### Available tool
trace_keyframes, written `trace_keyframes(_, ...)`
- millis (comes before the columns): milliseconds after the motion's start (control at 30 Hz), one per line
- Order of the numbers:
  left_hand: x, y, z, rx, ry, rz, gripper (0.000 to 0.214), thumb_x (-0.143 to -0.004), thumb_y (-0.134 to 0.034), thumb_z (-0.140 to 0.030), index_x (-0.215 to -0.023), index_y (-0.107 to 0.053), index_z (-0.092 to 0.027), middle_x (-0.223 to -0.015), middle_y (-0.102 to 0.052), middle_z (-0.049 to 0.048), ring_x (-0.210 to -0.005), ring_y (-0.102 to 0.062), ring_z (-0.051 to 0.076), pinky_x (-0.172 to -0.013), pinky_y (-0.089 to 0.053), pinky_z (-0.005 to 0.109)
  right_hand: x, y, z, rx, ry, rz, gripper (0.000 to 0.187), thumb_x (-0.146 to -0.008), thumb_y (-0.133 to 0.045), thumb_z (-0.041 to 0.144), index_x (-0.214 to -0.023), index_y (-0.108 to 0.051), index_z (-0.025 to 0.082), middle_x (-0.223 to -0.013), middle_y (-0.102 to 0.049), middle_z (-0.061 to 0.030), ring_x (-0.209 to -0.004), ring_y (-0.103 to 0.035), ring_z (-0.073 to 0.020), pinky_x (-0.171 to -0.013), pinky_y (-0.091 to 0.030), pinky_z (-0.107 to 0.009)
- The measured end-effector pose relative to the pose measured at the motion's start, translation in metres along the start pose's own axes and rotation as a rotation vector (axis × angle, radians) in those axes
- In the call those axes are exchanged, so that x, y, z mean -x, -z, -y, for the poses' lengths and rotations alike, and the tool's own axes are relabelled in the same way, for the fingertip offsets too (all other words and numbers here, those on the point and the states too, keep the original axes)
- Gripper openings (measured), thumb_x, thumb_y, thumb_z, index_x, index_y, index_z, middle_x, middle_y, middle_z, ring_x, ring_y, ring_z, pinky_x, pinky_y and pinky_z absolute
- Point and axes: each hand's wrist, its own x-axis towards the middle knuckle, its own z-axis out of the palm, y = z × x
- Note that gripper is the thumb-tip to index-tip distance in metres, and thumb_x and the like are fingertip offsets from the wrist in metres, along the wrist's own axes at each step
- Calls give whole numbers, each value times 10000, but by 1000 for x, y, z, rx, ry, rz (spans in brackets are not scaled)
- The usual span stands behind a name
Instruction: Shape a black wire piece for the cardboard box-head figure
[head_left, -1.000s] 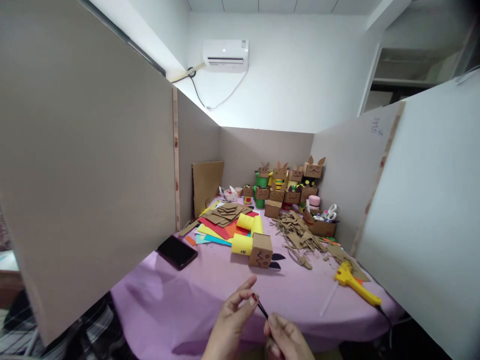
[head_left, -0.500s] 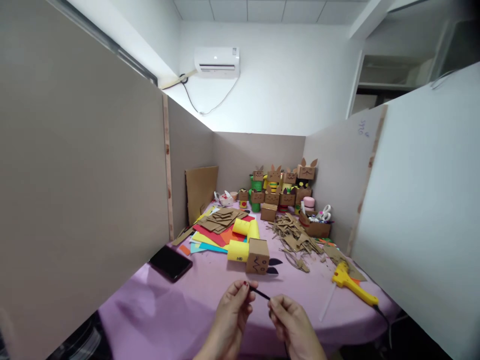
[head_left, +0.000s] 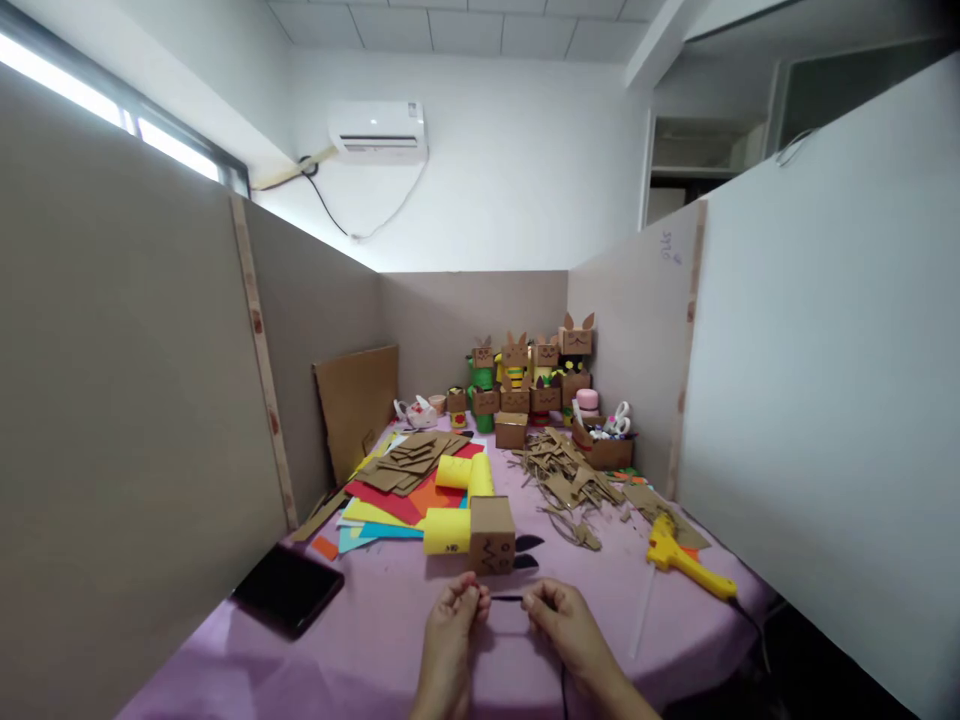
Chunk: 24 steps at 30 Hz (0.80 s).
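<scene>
Over the near edge of the desk [head_left: 360, 640], the left hand [head_left: 450, 625] and right hand [head_left: 562, 625] each pinch one end of a thin black strip [head_left: 508, 598], fingertips closed on it, stretching it level between them. A cardboard box figure [head_left: 491, 535] with yellow paper rolls [head_left: 448, 530] stands just behind it.

At lower middle are one left hand [head_left: 448, 612], one right hand [head_left: 561, 614] and one thin black strip [head_left: 507, 598], just above them one cardboard cube [head_left: 491, 535], three yellow paper rolls [head_left: 446, 530] and two black cut-outs [head_left: 527, 543], at lower right one yellow glue gun [head_left: 679, 560], at lower left one black phone [head_left: 289, 590].
</scene>
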Motion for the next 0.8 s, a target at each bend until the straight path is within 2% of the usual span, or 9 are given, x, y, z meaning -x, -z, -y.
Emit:
trace_keyframes(167,0,12,-15,-146,-100,-25,153,-684,-703,-102,-790,-612,-162,-652,-668,-16,-589,-638,93,-599,-508,166,2,4,0,7,16,-36,357,-686,-625,491,-587,-525,163,-450,-487,58,-425,-363,-76,-433,-278,-187)
trace_keyframes(267,8,13,-27,-291,-193,31,154,-670,-730,-193,-810,-673,-164,-637,-675,-10,-563,-608,111,-537,-486,170,3,3,1,18,45,-34,338,-706,-617,461,-580,-527,161,-454,-485,57,-434,-373,-81,-440,-282,-195)
trace_keyframes(333,14,7,-29,-433,-275,148,175,-648,-740,-195,-822,-721,-187,-761,-726,37,-648,-642,158,-576,-511,210,4,3,3,32,68,-19,324,-710,-619,444,-579,-538,159,-461,-484,58,-436,-387,-88,-444,-287,-205)
trace_keyframes(433,18,-4,-19,-866,-558,441,251,-748,-614,-157,-947,-722,-264,-1091,-704,76,-979,-648,234,-846,-512,313,5,2,7,56,113,2,305,-719,-617,421,-577,-564,156,-498,-507,47,-488,-437,-111,-499,-335,-226)
trace_keyframes(467,18,-7,-14,-1001,-646,522,300,-778,-557,-133,-994,-707,-278,-1124,-692,77,-1026,-634,235,-895,-491,333,6,2,8,64,129,7,297,-724,-613,409,-574,-571,156,-515,-520,41,-517,-455,-121,-529,-354,-234)
trace_keyframes(533,16,-9,-3,-1140,-743,590,364,-791,-499,-93,-1053,-684,-267,-1060,-720,92,-969,-664,237,-873,-510,344,7,1,9,81,156,13,265,-732,-598,369,-571,-579,158,-545,-542,28,-569,-484,-140,-580,-380,-245)
trace_keyframes(633,7,-4,10,-1159,-813,579,345,-774,-511,-84,-1028,-696,-225,-910,-756,109,-813,-705,246,-750,-560,328,7,-1,6,113,176,21,214,-730,-567,304,-573,-574,159,-560,-551,18,-585,-498,-152,-586,-384,-248)
trace_keyframes(800,-9,11,23,-1169,-976,571,290,-801,-486,-146,-990,-696,-211,-823,-762,94,-717,-712,213,-675,-574,277,1,-2,-2,176,196,30,201,-709,-546,275,-542,-549,164,-527,-518,22,-551,-485,-154,-551,-361,-248)
